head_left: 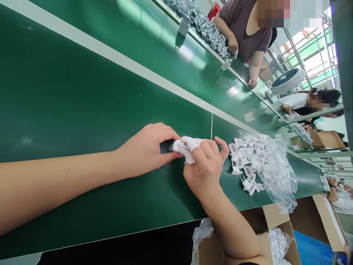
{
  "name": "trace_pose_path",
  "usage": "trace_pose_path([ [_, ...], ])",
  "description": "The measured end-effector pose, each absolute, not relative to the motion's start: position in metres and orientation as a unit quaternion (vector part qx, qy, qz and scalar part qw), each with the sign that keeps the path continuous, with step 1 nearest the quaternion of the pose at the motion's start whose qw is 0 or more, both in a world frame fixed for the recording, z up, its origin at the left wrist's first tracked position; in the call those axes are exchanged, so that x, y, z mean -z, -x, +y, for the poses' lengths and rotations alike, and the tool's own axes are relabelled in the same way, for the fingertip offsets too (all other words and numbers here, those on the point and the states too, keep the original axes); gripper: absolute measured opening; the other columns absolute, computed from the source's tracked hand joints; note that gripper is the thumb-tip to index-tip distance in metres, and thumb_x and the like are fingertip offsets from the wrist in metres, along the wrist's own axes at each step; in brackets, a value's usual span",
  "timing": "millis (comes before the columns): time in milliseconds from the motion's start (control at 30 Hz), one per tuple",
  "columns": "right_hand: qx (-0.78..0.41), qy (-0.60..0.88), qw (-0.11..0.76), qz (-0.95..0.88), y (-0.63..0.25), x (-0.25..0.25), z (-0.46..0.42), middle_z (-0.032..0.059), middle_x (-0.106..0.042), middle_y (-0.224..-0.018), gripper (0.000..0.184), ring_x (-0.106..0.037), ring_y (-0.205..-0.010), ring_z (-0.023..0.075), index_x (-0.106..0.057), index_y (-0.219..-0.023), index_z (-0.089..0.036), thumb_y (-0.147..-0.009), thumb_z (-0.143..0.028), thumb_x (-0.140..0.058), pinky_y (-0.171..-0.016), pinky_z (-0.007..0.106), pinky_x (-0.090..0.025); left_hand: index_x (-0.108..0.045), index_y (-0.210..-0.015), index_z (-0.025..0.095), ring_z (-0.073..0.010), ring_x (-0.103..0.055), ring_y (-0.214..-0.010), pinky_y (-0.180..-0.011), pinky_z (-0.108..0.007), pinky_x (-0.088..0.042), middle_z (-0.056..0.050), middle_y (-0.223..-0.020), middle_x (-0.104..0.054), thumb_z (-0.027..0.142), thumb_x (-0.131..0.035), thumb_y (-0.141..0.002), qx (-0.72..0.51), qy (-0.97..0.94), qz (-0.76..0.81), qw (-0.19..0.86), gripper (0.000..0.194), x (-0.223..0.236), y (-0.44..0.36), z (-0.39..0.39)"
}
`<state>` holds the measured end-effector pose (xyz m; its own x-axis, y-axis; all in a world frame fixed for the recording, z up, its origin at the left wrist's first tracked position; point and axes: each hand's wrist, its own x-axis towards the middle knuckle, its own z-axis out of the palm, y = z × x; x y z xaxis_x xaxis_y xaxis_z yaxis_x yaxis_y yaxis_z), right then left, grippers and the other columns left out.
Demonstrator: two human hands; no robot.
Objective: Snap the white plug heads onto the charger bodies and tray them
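My left hand (153, 146) pinches a small white plastic piece (175, 146) between thumb and fingers, just above the green table. On its left side a darker grey end shows between thumb and forefinger. My right hand (207, 160) closes on the same piece from the right, its thumb and forefinger wrapped in white finger covers. These covers hide much of the piece, so its exact kind is unclear. To the right of my right hand lies a heap of white plug parts (248, 162), some with pins showing, partly inside a clear plastic bag (281, 173).
A pale strip (124, 60) divides the green table (68, 106). White charger blocks (184, 25) stand along the far side, where a person (242, 33) sits behind a heap of grey-white parts (206, 29). Open cartons (281, 221) stand below the near edge. A fan (288, 81) stands farther back.
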<state>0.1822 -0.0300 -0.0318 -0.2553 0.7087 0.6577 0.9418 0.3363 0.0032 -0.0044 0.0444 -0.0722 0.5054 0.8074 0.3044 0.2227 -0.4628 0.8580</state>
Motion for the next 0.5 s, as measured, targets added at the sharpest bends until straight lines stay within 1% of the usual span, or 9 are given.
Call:
trace_pose_path([
  [100,0.165,0.540,0.315,-0.763,-0.184,0.039,-0.030,-0.0044,-0.058,-0.075,0.027,-0.066,-0.078,0.0183,-0.067,-0.096,-0.028,-0.089,-0.003,-0.058,-0.108,0.043,-0.045,-0.084,-0.101,0.026,-0.0308,-0.075,-0.099,-0.090,-0.045,-0.060,-0.004,-0.101,-0.084,0.053,-0.075,-0.093,-0.359,-0.774,0.336,0.399,0.029,0.073,0.004,0.045],
  [167,0.102,0.545,0.340,-0.759,-0.188,0.043,-0.030,-0.0025,-0.068,-0.084,0.032,-0.070,-0.083,0.0200,-0.071,-0.118,-0.030,-0.096,-0.009,-0.060,-0.112,0.047,-0.048,-0.084,-0.100,0.028,-0.0304,-0.076,-0.099,-0.089,-0.044,-0.060,-0.003,-0.102,-0.084,0.054,-0.075,-0.094,-0.358,-0.779,0.332,0.394,0.028,0.074,0.005,0.045],
  [200,0.051,0.552,0.353,-0.754,-0.190,0.045,-0.030,-0.0006,-0.073,-0.093,0.039,-0.073,-0.089,0.0218,-0.069,-0.135,-0.031,-0.100,-0.014,-0.063,-0.113,0.050,-0.050,-0.084,-0.101,0.028,-0.0293,-0.076,-0.098,-0.088,-0.043,-0.061,-0.002,-0.102,-0.084,0.052,-0.075,-0.095,-0.366,-0.779,0.330,0.388,0.026,0.075,0.005,0.044],
  [233,-0.009,0.559,0.366,-0.744,-0.193,0.047,-0.029,0.0022,-0.078,-0.105,0.050,-0.075,-0.099,0.0239,-0.061,-0.151,-0.032,-0.103,-0.021,-0.067,-0.113,0.051,-0.053,-0.083,-0.102,0.029,-0.0276,-0.076,-0.096,-0.086,-0.041,-0.061,-0.001,-0.103,-0.084,0.049,-0.074,-0.096,-0.381,-0.776,0.328,0.380,0.023,0.076,0.006,0.042],
  [300,-0.125,0.559,0.383,-0.724,-0.198,0.049,-0.028,0.0087,-0.077,-0.131,0.075,-0.077,-0.117,0.0266,-0.042,-0.171,-0.033,-0.104,-0.036,-0.077,-0.110,0.050,-0.061,-0.081,-0.107,0.028,-0.0240,-0.077,-0.096,-0.084,-0.036,-0.063,0.000,-0.107,-0.083,0.040,-0.073,-0.099,-0.413,-0.770,0.322,0.364,0.017,0.076,0.008,0.039],
  [333,-0.163,0.552,0.387,-0.721,-0.201,0.050,-0.028,0.0110,-0.074,-0.140,0.081,-0.077,-0.121,0.0267,-0.039,-0.173,-0.034,-0.103,-0.042,-0.080,-0.108,0.049,-0.065,-0.080,-0.111,0.027,-0.0228,-0.078,-0.098,-0.084,-0.033,-0.064,0.000,-0.111,-0.083,0.035,-0.072,-0.101,-0.428,-0.771,0.313,0.353,0.015,0.075,0.009,0.037],
  [367,-0.180,0.538,0.391,-0.725,-0.203,0.050,-0.027,0.0121,-0.072,-0.144,0.081,-0.078,-0.122,0.0262,-0.042,-0.172,-0.034,-0.102,-0.044,-0.082,-0.106,0.047,-0.067,-0.079,-0.115,0.026,-0.0219,-0.078,-0.102,-0.087,-0.031,-0.065,-0.001,-0.115,-0.082,0.030,-0.070,-0.103,-0.439,-0.776,0.301,0.338,0.015,0.074,0.011,0.036],
  [433,-0.174,0.503,0.402,-0.745,-0.205,0.050,-0.025,0.0113,-0.073,-0.143,0.064,-0.079,-0.122,0.0250,-0.056,-0.162,-0.034,-0.103,-0.041,-0.082,-0.105,0.044,-0.069,-0.076,-0.121,0.024,-0.0212,-0.079,-0.111,-0.096,-0.030,-0.066,-0.004,-0.123,-0.082,0.020,-0.065,-0.106,-0.462,-0.792,0.270,0.293,0.019,0.071,0.012,0.033],
  [500,-0.150,0.471,0.419,-0.762,-0.205,0.049,-0.023,0.0098,-0.077,-0.139,0.053,-0.079,-0.124,0.0245,-0.065,-0.154,-0.034,-0.104,-0.032,-0.080,-0.104,0.041,-0.070,-0.074,-0.127,0.024,-0.0215,-0.079,-0.116,-0.105,-0.031,-0.065,-0.006,-0.128,-0.081,0.014,-0.062,-0.107,-0.490,-0.800,0.248,0.244,0.025,0.070,0.013,0.031],
])
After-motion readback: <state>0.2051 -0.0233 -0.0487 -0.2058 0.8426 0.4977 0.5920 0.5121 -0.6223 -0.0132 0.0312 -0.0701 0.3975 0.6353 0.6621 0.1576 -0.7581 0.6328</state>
